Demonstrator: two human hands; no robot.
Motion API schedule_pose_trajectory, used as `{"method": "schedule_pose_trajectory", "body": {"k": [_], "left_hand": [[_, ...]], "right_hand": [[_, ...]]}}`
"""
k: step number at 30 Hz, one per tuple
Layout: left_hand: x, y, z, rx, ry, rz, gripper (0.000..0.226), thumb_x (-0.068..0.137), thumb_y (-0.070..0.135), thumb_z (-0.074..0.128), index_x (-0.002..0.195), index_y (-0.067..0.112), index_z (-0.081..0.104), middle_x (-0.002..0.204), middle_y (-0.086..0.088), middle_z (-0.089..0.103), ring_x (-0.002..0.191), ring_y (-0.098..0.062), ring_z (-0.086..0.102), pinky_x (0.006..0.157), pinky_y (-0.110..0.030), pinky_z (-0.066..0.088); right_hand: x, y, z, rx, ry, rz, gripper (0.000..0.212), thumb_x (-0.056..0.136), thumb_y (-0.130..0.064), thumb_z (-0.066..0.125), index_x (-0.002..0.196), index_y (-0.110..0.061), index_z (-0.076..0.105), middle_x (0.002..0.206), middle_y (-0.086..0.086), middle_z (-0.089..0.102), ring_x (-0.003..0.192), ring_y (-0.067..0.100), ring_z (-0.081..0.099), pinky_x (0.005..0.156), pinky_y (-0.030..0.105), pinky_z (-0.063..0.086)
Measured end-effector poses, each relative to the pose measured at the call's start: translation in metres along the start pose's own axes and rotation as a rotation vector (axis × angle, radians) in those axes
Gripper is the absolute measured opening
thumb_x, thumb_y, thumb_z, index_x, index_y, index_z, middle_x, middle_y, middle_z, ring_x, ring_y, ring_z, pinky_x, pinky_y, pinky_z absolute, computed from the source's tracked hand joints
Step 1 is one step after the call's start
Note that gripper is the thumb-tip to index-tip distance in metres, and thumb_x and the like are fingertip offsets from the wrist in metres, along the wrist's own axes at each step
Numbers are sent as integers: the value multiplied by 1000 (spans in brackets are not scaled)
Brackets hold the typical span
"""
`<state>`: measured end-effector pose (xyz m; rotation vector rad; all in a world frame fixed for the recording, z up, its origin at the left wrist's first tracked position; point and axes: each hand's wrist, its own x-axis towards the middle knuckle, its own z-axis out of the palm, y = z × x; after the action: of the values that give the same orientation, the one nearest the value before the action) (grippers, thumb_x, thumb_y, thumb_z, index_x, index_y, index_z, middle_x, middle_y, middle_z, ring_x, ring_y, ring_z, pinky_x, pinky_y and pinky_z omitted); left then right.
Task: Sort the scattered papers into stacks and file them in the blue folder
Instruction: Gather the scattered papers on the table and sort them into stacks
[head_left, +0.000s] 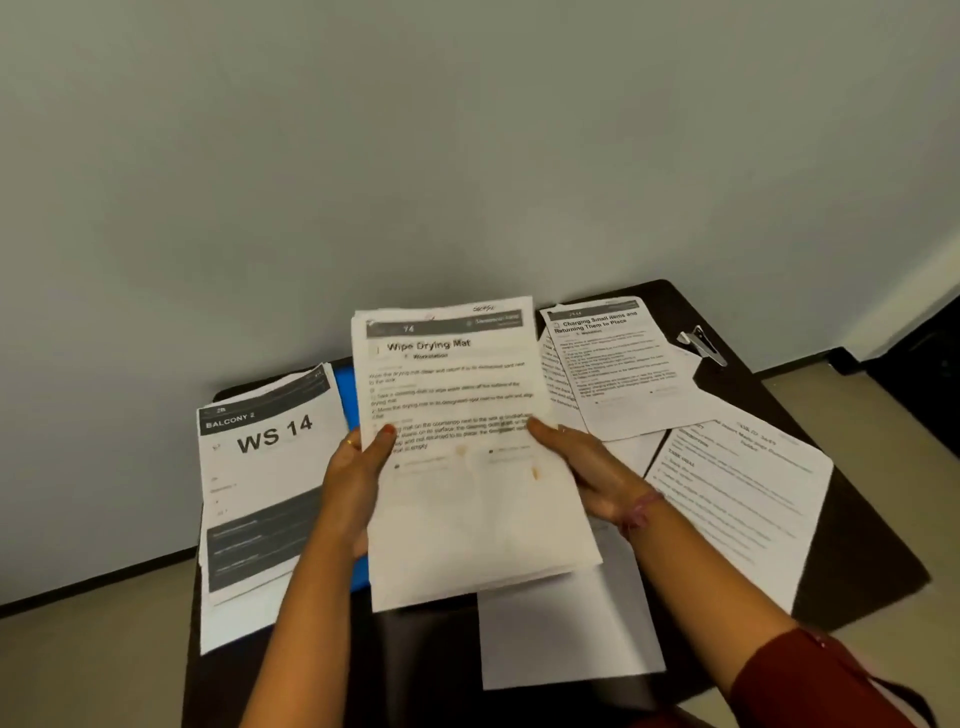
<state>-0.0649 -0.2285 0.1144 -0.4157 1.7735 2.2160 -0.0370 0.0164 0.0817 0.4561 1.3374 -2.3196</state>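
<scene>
A sheaf of papers (467, 493), its top sheet headed "Wipe Drying Mat", is held tilted up above the dark table (862, 540). My left hand (353, 483) grips its left edge, thumb on the front. My right hand (587, 473) grips its right edge. A stack topped by a "WS 14" sheet (265, 478) lies at the left. The blue folder (347, 395) peeks out between that stack and the held sheaf, mostly hidden. Loose sheets lie at the right: a "Charging Small Items" sheet (618, 364) and a tilted printed page (743, 499). A blank sheet (566, 634) lies below the sheaf.
A metal binder clip (701, 345) lies at the table's far right corner. The table stands against a plain grey wall (467, 156). Pale floor shows on both sides, with a dark object (930, 358) at the far right.
</scene>
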Motion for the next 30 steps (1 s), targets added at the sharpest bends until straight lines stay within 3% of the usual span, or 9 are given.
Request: {"method": "schedule_pose_trajectory", "body": {"k": [3,7,10,12,15,23,26,30], "left_hand": [[-18,-41,-19,-3,86,-128,17,94,18,58,110,16,62,98,-6,74,89,-26,70,71,-37,57],[-41,-105,-33,168,146,-289,17,94,18,60,110,13,62,101,-9,73,90,-29,70,83,-45,55],[-56,-141,-34,280,134,-377,23,92,16,62,114,11,62,110,-8,71,94,-25,69,89,-46,54],[-63,-152,-30,339,116,-376,26,91,13,62,117,11,59,120,-4,66,102,-22,64,91,-43,52],[-69,-154,-24,376,132,-314,27,92,8,60,118,12,55,112,-1,61,98,-18,58,81,-33,48],[-61,-146,-20,310,169,-248,27,89,19,66,116,17,60,116,-2,66,103,-21,64,92,-46,52],[-61,-146,-10,295,140,-203,22,91,15,64,112,20,59,110,1,66,101,-18,63,92,-42,51],[-56,-145,14,301,63,-154,21,92,12,61,112,20,59,102,9,65,95,-6,62,81,-27,50]], "right_hand": [[-8,36,-10,-203,122,-30,29,95,-14,56,124,-9,58,121,10,66,111,26,64,98,42,50],[-16,83,-32,-555,218,-45,21,93,-12,58,110,-25,60,119,-2,65,113,19,61,103,38,45],[-25,110,-45,-697,259,27,25,95,-16,55,120,-22,56,122,-10,58,114,10,54,97,25,41],[-27,124,-50,-755,316,50,34,95,-20,56,128,-16,53,129,-8,56,116,10,51,97,25,40],[-29,131,-49,-781,354,37,35,95,-23,56,129,-16,53,130,-5,58,119,13,53,97,25,41],[-36,124,-40,-722,379,-52,36,98,-31,49,132,-20,52,130,-9,57,118,10,53,100,29,44],[-44,122,-43,-695,425,-101,35,98,-31,49,131,-21,55,128,-9,60,117,9,55,102,34,46],[-52,118,-60,-672,592,-135,28,95,-34,54,117,-20,64,113,-4,65,103,12,62,93,35,51]]}}
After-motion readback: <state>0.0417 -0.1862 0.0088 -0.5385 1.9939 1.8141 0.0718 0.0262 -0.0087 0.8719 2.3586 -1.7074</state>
